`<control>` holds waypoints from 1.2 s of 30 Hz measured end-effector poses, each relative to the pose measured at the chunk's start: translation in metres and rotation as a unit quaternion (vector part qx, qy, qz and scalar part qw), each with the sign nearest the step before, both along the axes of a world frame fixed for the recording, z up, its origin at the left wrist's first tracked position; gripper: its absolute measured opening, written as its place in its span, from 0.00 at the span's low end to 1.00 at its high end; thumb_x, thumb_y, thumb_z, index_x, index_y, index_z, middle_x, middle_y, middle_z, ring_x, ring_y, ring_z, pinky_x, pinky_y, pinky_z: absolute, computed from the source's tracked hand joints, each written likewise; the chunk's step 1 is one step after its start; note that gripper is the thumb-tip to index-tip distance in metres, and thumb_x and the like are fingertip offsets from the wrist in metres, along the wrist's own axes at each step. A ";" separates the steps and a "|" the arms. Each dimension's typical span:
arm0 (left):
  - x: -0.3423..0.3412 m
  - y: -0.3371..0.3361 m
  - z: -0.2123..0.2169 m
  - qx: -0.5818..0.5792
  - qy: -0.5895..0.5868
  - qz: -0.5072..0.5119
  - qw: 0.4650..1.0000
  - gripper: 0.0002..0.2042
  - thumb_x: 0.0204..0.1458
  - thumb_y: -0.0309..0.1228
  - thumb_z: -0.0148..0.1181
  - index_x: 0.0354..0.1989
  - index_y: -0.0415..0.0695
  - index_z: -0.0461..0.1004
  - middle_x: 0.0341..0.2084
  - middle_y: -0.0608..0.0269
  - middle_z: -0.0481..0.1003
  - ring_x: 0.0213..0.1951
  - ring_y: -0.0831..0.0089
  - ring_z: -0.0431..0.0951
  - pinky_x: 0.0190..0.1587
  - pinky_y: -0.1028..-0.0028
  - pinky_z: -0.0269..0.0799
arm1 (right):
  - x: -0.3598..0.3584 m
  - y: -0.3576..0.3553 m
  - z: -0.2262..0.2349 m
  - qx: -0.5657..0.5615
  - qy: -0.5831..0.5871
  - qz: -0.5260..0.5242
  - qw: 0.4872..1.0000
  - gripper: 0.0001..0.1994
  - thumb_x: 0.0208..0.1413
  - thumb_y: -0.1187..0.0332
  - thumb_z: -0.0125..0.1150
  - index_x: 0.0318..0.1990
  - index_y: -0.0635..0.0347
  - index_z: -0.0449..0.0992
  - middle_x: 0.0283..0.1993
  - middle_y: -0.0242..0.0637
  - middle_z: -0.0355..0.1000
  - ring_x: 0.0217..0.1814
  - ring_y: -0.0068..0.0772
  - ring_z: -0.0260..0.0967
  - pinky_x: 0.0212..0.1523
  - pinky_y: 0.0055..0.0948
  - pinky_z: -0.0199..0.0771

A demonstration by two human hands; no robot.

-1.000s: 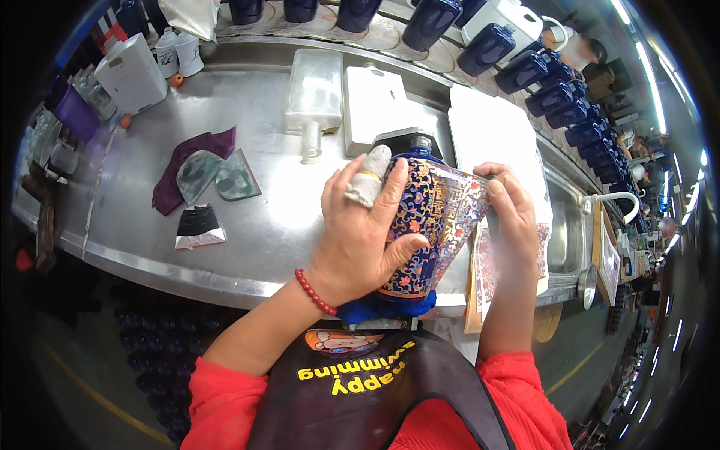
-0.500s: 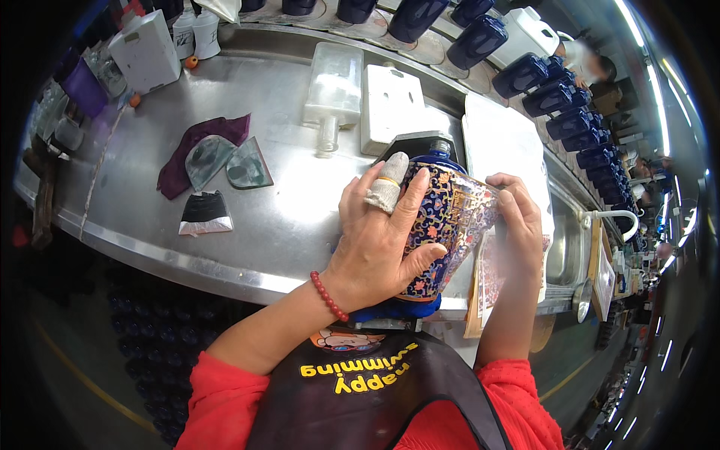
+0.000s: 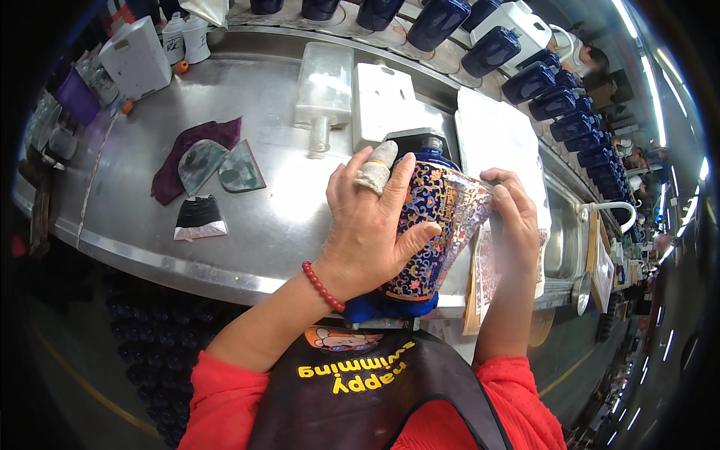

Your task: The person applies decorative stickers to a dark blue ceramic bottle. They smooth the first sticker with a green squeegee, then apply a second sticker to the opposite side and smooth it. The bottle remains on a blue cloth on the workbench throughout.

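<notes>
A dark blue bottle [image 3: 430, 152] lies tilted at the bench's near edge, its neck pointing away from me. A colourful floral decal sheet [image 3: 466, 214] with gold lettering covers its upper face, and the right part lifts off as a clear, thin film. My left hand [image 3: 360, 225] is wrapped over the bottle's left side, thumb and forefinger on the decal. One of its fingers wears a pale cloth cover. My right hand [image 3: 514, 214] pinches the sheet's upper right edge, holding it away from the bottle. Blue padding [image 3: 397, 307] shows under the bottle's near end.
Beyond the bottle stand a clear bottle [image 3: 324, 90] and a white block-shaped container [image 3: 382, 101]. Cloth and scraper-like pieces [image 3: 199, 169] lie at left. White paper [image 3: 495, 127] and patterned sheets [image 3: 486, 262] are at right, near a sink [image 3: 559, 244]. Blue bottles [image 3: 439, 22] line the back.
My view has shifted slightly, so the bench items sit a little further left. Both hands keep their hold; the decal's right part stays raised from the bottle.
</notes>
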State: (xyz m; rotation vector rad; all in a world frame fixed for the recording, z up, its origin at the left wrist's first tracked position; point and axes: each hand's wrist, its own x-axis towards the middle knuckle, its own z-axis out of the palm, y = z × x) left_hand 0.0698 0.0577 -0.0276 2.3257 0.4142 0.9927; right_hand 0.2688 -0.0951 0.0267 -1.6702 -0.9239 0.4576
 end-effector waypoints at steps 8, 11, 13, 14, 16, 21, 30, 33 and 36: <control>-0.011 0.007 -0.006 -0.026 -0.034 -0.014 0.999 0.39 0.63 0.58 0.51 0.71 0.38 0.60 0.61 0.43 0.67 0.64 0.45 0.61 0.69 0.51 0.49 | 0.006 0.001 -0.010 -0.033 0.008 -0.002 0.999 0.13 0.68 0.67 0.55 0.31 0.64 0.75 0.51 0.36 0.71 0.34 0.15 0.62 0.36 0.20 0.67; -0.035 0.006 -0.019 -0.055 -0.003 -0.028 0.998 0.38 0.64 0.57 0.49 0.72 0.38 0.59 0.65 0.40 0.65 0.67 0.47 0.63 0.70 0.57 0.51 | 0.011 -0.001 -0.014 -0.053 0.034 -0.017 0.998 0.12 0.68 0.64 0.56 0.45 0.66 0.79 0.45 0.32 0.75 0.37 0.16 0.66 0.38 0.20 0.69; -0.047 0.001 -0.030 -0.081 -0.011 -0.037 0.996 0.37 0.64 0.56 0.50 0.71 0.37 0.60 0.65 0.41 0.66 0.67 0.49 0.64 0.69 0.58 0.54 | 0.013 -0.001 -0.015 -0.062 0.049 -0.021 0.997 0.14 0.68 0.63 0.57 0.49 0.65 0.79 0.43 0.30 0.76 0.41 0.18 0.69 0.38 0.22 0.69; -0.052 -0.002 -0.035 -0.102 -0.023 -0.045 0.994 0.37 0.64 0.56 0.51 0.71 0.37 0.61 0.65 0.42 0.65 0.67 0.50 0.64 0.69 0.58 0.54 | 0.014 -0.002 -0.016 -0.065 0.050 -0.019 0.996 0.15 0.68 0.62 0.57 0.50 0.65 0.79 0.42 0.30 0.77 0.42 0.18 0.70 0.39 0.22 0.70; -0.057 -0.010 -0.040 -0.150 -0.064 -0.067 0.984 0.38 0.63 0.57 0.52 0.71 0.39 0.61 0.63 0.41 0.67 0.62 0.46 0.65 0.68 0.54 0.52 | 0.014 -0.002 -0.018 -0.064 0.054 -0.027 0.996 0.15 0.68 0.61 0.58 0.51 0.63 0.80 0.43 0.30 0.78 0.45 0.19 0.71 0.40 0.22 0.70; -0.062 -0.037 -0.029 -0.076 -0.051 -0.031 0.995 0.41 0.61 0.61 0.52 0.72 0.37 0.60 0.66 0.38 0.64 0.66 0.44 0.63 0.70 0.53 0.50 | 0.010 -0.001 -0.022 -0.070 0.072 -0.089 0.991 0.15 0.67 0.61 0.61 0.52 0.61 0.80 0.43 0.30 0.78 0.45 0.19 0.71 0.40 0.23 0.71; -0.050 -0.047 -0.031 -0.109 -0.026 -0.026 0.993 0.37 0.60 0.59 0.54 0.75 0.55 0.59 0.68 0.35 0.59 0.65 0.36 0.59 0.68 0.42 0.45 | 0.015 -0.002 -0.022 -0.087 0.065 -0.094 0.990 0.15 0.66 0.59 0.63 0.52 0.60 0.81 0.42 0.30 0.77 0.43 0.19 0.71 0.40 0.22 0.71; -0.051 -0.046 -0.032 -0.118 -0.017 -0.035 0.992 0.36 0.60 0.58 0.54 0.75 0.56 0.59 0.68 0.38 0.60 0.66 0.36 0.58 0.68 0.41 0.44 | 0.015 -0.002 -0.023 -0.089 0.059 -0.094 0.990 0.15 0.66 0.59 0.63 0.52 0.60 0.81 0.41 0.29 0.77 0.43 0.18 0.71 0.40 0.22 0.71; -0.053 -0.045 -0.033 -0.113 -0.006 -0.036 0.993 0.36 0.60 0.58 0.54 0.74 0.56 0.59 0.67 0.39 0.61 0.66 0.35 0.57 0.68 0.41 0.44 | 0.016 -0.001 -0.023 -0.089 0.063 -0.088 0.990 0.14 0.67 0.60 0.62 0.52 0.59 0.81 0.40 0.28 0.77 0.42 0.17 0.70 0.40 0.22 0.71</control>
